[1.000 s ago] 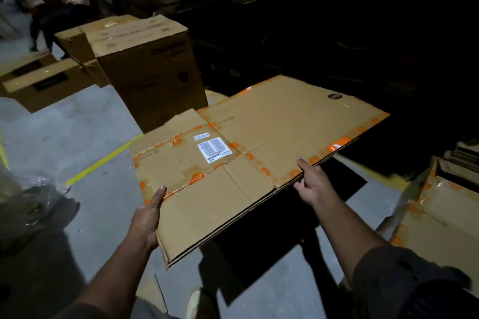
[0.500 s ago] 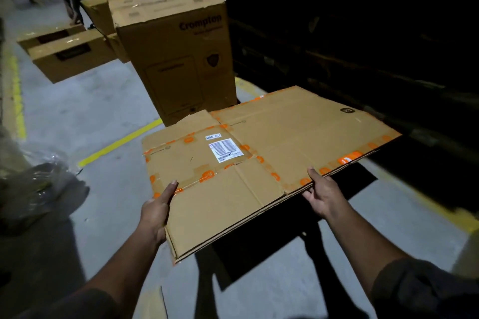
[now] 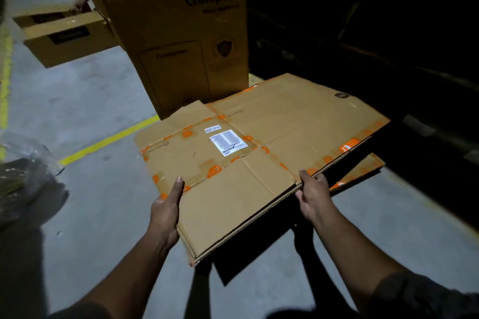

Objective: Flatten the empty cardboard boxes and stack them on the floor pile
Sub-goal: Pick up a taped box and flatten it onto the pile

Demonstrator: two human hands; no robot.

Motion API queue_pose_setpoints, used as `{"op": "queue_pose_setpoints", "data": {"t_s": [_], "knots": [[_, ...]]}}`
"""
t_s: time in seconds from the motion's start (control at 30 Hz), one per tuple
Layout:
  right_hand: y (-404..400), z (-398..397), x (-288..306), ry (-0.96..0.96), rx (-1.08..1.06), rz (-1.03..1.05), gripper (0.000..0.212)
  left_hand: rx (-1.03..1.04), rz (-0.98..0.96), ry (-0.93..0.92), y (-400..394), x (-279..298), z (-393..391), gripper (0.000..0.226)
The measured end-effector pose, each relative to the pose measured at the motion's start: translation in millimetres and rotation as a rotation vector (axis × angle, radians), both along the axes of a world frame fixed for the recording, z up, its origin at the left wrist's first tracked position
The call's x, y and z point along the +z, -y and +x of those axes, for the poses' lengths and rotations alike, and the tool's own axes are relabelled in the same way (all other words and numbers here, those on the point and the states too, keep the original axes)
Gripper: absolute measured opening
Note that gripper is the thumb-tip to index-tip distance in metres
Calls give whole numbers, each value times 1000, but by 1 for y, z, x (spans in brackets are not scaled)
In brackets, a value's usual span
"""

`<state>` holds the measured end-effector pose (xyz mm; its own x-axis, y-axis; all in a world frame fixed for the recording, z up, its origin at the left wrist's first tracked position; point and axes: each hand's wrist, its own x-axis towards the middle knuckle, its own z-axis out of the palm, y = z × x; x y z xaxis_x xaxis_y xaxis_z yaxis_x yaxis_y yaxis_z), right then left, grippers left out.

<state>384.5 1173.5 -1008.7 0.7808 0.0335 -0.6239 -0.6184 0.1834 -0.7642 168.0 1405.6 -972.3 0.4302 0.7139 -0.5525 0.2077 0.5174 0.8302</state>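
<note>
A flattened cardboard box [image 3: 259, 153] with orange tape spots and a white label is held level above the floor. My left hand [image 3: 166, 212] grips its near left edge, thumb on top. My right hand [image 3: 313, 197] grips its near right edge, fingers curled under. Below the right part of the box, another flattened cardboard piece [image 3: 363, 171] with orange tape lies on the floor, mostly hidden by the held box.
A tall upright Crompton box [image 3: 178, 33] stands just beyond the held box. A lower open box [image 3: 67, 39] lies at the far left, a person's hand on it. Crumpled clear plastic [image 3: 23, 176] sits at the left. Yellow lines [image 3: 108, 141] mark the grey floor. The right side is dark.
The view has swung left and closer to the Crompton box. The held flat box has moved forward with me, and a flattened piece on the floor now shows under its right side.
</note>
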Motion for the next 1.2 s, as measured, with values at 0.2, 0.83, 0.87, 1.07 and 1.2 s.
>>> {"op": "queue_pose_setpoints", "data": {"t_s": [0.2, 0.83, 0.87, 1.07, 1.2], "knots": [[-19, -6, -61, -195, 36, -118, 29, -211, -152, -198, 12, -88, 22, 44], [-18, -55, -79, -206, 559, -316, 38, -433, 497, -520, 24, -117, 14, 41], [-14, -56, -74, -191, 573, -354, 35, -446, 515, -523, 29, -111, 15, 51], [7, -67, -17, 53, 573, -427, 56, -608, 703, -518, 59, -54, 25, 71], [31, -83, 37, 163, 505, -426, 53, -708, 802, -409, 93, -1, 33, 70]]}}
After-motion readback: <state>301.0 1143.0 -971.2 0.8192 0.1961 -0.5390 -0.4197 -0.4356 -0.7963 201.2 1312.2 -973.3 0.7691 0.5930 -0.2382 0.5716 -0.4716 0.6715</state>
